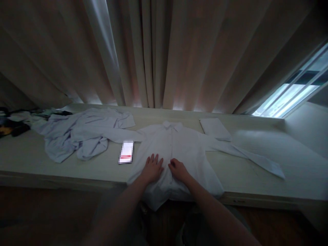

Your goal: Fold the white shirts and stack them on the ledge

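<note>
A white button-up shirt (pixel 186 147) lies front side up with its collar away from me. Its sleeves stretch out to both sides, and its hem hangs over the near edge. My left hand (pixel 153 169) rests on the left half of the shirt front, fingers spread. Beside the button placket, my right hand (pixel 177 169) has its fingers curled in a pinch on the shirt fabric. What exactly sits between those fingertips is too small to see clearly.
A phone (pixel 126 152) with a lit, blurred screen lies left of the shirt. Crumpled white clothes (pixel 77 131) spread further left, by darker items (pixel 15 123). A folded white cloth (pixel 215 128) is at the back right. Curtains (pixel 159 54) hang behind the pale ledge (pixel 256 174).
</note>
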Demonstrator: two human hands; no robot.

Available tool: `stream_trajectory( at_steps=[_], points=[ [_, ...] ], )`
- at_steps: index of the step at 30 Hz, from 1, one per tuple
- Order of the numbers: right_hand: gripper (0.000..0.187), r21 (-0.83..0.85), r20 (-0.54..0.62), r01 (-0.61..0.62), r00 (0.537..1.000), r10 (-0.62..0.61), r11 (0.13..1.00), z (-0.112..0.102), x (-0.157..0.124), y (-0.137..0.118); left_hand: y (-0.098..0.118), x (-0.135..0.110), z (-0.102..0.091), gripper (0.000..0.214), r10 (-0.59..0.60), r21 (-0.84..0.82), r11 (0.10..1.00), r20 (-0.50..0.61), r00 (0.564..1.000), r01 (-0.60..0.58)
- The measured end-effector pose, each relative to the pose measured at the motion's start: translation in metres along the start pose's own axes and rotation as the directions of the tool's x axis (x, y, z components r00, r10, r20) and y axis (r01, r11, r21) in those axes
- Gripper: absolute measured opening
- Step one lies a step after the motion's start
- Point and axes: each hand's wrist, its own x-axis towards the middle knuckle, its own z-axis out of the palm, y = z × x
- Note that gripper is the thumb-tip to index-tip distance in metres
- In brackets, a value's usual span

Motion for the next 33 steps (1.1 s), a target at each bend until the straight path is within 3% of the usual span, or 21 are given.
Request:
stream_trajectory(
  at_steps=[3, 7, 10, 13, 16, 21, 27, 33],
  points=[
    [0.022, 0.046, 0.058, -0.097, 0.994, 0.095, 0.994, -0.001, -0.006, -0.002, -0.007, -0.003, -0.003, 0.054, -0.037, 0.015, 0.999, -0.005, 0.999, 0.037],
    [0.031, -0.062, 0.137, -0.131, 0.981, 0.138, 0.989, -0.006, -0.014, 0.000, -0.015, -0.006, -0.006, 0.053, -0.094, 0.028, 0.995, -0.015, 0.995, 0.095],
    [0.035, -0.193, 0.068, -0.136, 0.986, 0.152, 0.972, -0.012, -0.015, 0.006, -0.020, -0.006, -0.007, 0.054, -0.117, 0.035, 0.992, -0.022, 0.993, 0.118],
    [0.041, -0.283, -0.017, -0.040, 0.999, 0.037, 0.958, -0.016, -0.012, 0.016, -0.021, -0.005, -0.005, 0.056, -0.127, 0.037, 0.991, -0.039, 0.991, 0.128],
    [0.055, -0.367, 0.000, 0.102, 0.994, -0.110, 0.924, -0.013, -0.010, 0.026, -0.016, -0.003, -0.001, 0.060, -0.122, 0.031, 0.992, -0.037, 0.992, 0.123],
    [0.061, -0.416, 0.042, 0.109, 0.994, -0.100, 0.903, -0.004, -0.008, 0.038, -0.010, 0.001, 0.006, 0.063, -0.133, 0.030, 0.991, -0.025, 0.991, 0.134],
    [0.060, -0.434, -0.017, 0.091, 0.994, -0.109, 0.896, -0.002, 0.005, 0.041, -0.019, 0.017, 0.010, 0.062, -0.100, 0.021, 0.995, -0.098, 0.990, 0.102],
    [0.060, -0.420, -0.017, 0.072, 0.996, -0.087, 0.904, -0.002, 0.019, 0.041, -0.024, 0.031, 0.007, 0.062, -0.101, 0.019, 0.994, -0.095, 0.990, 0.103]
  ],
)
